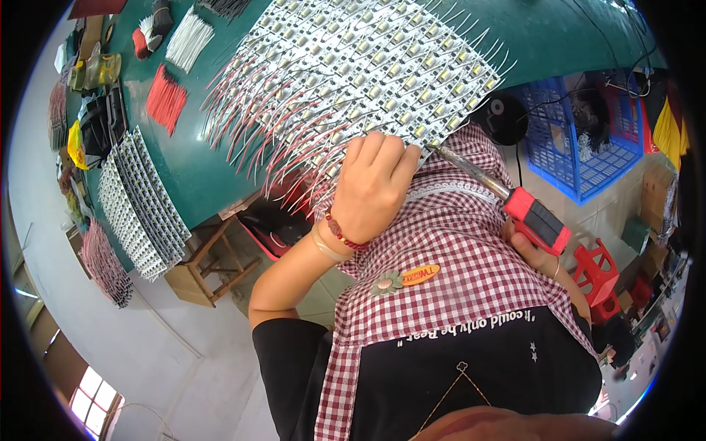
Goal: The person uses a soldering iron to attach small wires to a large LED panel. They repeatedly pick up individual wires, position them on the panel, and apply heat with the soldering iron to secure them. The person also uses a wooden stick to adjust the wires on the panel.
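A large white panel of circuit boards [353,70] lies on the green table and juts over its near edge. Rows of small components cover it, and many thin red, black and white wires [254,132] fringe its left side. At the near corner my left hand [373,184] is closed, fingers bunched against the panel's edge; whatever they pinch is hidden beneath them. My right hand [523,246], partly covered, grips a soldering iron [540,220] by its red and black handle. The metal tip of the iron reaches the panel's near corner, just right of my left fingers.
Bundles of red wires [167,99] and white wires [190,40] lie on the table [213,180] at left. Stacked board strips [140,209] sit at its left edge. A blue plastic crate [581,173] and a red stool [594,268] stand at right.
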A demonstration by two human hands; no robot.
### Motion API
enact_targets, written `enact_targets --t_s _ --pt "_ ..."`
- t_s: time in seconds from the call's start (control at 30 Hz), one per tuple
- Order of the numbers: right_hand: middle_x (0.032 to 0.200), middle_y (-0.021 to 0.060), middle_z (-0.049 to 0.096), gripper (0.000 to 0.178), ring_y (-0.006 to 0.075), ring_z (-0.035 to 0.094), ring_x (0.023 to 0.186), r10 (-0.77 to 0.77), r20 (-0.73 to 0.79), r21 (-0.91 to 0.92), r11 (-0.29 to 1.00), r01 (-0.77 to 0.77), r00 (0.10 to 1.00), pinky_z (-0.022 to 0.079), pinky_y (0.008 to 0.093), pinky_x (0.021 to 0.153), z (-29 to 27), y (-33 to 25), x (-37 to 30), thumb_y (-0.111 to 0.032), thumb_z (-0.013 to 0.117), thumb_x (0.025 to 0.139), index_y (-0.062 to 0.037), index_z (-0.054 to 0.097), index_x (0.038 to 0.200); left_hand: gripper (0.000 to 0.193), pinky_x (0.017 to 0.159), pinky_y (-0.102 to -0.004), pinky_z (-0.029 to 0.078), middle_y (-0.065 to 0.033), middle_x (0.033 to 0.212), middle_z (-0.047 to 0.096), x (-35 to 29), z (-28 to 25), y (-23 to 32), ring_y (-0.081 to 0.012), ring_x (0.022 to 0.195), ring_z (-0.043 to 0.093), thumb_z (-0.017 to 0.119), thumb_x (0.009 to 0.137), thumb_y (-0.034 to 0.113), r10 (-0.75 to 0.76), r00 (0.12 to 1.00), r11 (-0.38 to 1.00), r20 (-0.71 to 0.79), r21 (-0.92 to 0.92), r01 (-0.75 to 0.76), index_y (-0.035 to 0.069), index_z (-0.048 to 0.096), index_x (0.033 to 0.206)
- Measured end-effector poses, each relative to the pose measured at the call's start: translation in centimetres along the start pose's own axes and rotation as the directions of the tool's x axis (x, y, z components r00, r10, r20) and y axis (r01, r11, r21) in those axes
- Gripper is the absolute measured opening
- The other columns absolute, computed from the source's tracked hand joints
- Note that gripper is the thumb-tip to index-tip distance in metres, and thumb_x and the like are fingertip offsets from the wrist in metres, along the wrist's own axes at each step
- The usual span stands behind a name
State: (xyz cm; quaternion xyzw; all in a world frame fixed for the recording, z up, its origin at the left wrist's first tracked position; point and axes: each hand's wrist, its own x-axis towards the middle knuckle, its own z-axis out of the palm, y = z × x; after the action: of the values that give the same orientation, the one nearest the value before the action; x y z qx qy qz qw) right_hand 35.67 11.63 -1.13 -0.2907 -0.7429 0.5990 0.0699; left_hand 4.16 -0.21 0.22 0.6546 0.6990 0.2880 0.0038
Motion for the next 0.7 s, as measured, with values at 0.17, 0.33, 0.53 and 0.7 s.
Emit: enact_targets --t_s 0.17,0.33,0.53,0.7 --pt "0.08 0.008 0.062 0.02 0.0256 0.059 0.068 -0.013 -0.056 0.007 1.0 0.013 0.998 0.045 0.037 0.059 0.5 -1.3 0.9 -0.023 0.072 0.076 -0.0055 0.064 0.081 0.025 0.069 -0.0345 0.04 -0.008 0.082 0.047 -0.2 -0.1 0.1 -0.0234 0.078 0.049 0.058 0.074 0.007 0.026 0.998 0.999 0.065 0.03 -0.028 -0.002 0.063 0.097" --pt "0.078 0.0085 0.062 0.019 0.0257 0.059 0.066 -0.053 -0.001 0.005 0.999 0.053 0.999 0.045 0.0366 0.058 0.2 -0.9 0.7 -0.02 0.072 0.075 -0.0044 0.063 0.082 0.025 0.068 -0.0342 0.04 -0.008 0.082 0.047 -0.2 -0.2 0.2 -0.0231 0.077 0.049 0.058 0.074 0.006 0.029 0.998 0.999 0.047 0.032 -0.031 -0.003 0.063 0.097" --pt "0.076 0.0087 0.062 0.018 0.027 0.059 0.065 -0.089 -0.047 -0.011 0.996 0.089 0.995 0.045 0.0369 0.058 0.7 -1.6 1.4 -0.019 0.071 0.074 -0.0044 0.062 0.08 0.026 0.067 -0.034 0.04 -0.008 0.081 0.047 -0.3 0.1 0.2 -0.023 0.076 0.049 0.058 0.073 0.006 0.05 0.998 0.996 0.038 0.066 -0.053 -0.003 0.063 0.096" --pt "0.078 0.008 0.063 0.018 0.0278 0.059 0.066 -0.029 -0.044 -0.002 1.0 0.029 0.999 0.046 0.0377 0.059 0.7 -1.1 0.7 -0.021 0.07 0.075 -0.0049 0.063 0.08 0.024 0.063 -0.0345 0.039 -0.0051 0.075 0.045 0.0 0.4 0.4 -0.0218 0.071 0.049 0.064 0.069 0.001 0.037 0.999 0.997 -0.011 0.073 -0.036 0.002 0.067 0.093"
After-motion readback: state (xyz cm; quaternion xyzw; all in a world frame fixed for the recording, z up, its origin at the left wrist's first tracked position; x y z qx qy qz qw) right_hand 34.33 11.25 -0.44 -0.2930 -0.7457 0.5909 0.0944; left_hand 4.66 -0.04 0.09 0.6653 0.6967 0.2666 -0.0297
